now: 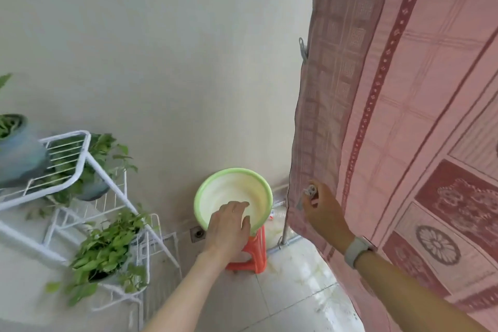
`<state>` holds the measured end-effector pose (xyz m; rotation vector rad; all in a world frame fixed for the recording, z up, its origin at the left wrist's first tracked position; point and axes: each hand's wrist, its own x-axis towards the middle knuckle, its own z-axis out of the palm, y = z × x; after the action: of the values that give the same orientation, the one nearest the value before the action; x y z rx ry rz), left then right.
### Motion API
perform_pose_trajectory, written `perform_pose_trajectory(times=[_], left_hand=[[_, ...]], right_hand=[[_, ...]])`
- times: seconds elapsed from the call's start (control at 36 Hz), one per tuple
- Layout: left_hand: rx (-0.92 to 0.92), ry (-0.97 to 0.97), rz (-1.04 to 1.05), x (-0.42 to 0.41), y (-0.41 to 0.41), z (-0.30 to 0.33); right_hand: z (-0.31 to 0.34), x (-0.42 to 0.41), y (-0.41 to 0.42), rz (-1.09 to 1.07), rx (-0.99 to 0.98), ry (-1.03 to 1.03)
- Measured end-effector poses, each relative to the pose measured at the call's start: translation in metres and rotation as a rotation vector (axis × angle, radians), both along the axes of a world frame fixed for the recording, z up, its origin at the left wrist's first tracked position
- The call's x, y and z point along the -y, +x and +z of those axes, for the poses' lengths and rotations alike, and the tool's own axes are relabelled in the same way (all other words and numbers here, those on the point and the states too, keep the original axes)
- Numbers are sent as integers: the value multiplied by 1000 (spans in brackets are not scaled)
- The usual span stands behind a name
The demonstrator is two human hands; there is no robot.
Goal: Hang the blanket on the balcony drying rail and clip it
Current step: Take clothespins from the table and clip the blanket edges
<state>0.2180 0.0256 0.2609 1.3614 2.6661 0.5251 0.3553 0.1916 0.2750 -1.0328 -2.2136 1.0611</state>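
Pink quilted blanket point(404, 116) hangs draped at right, one grey clip point(303, 47) on its edge. Right hand point(322, 209) pinches another metal clip point(308, 194). Left hand point(229, 226), fingers loose and empty, hovers over round green plastic basin point(258, 183).
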Motion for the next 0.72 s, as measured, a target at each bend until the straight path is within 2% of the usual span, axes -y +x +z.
perform_pose_trajectory(times=[0.11, 0.19, 0.33, 0.39, 0.5, 0.61, 0.67, 0.72], left_hand=[[64, 56, -47, -58, -54, 1], [179, 164, -93, -108, -83, -3], [605, 361, -159, -201, -130, -9], [730, 336, -208, -237, -148, -8], [826, 282, -385, -293, -174, -10], [1078, 326, -440, -330, -184, -2], [1077, 389, -449, -340, -182, -2], [1001, 453, -441, -340, -177, -6]], right_hand=[[0, -41, -36, -63, 31, 28], [-1, -66, -59, -118, 47, 54], [-2, -96, -94, -212, 72, 74], [0, -104, -107, -244, 102, 90], [3, -111, -129, -308, 129, 103], [6, -116, -142, -379, 145, 132], [8, -119, -146, -424, 142, 157], [10, -122, -150, -472, 133, 143]])
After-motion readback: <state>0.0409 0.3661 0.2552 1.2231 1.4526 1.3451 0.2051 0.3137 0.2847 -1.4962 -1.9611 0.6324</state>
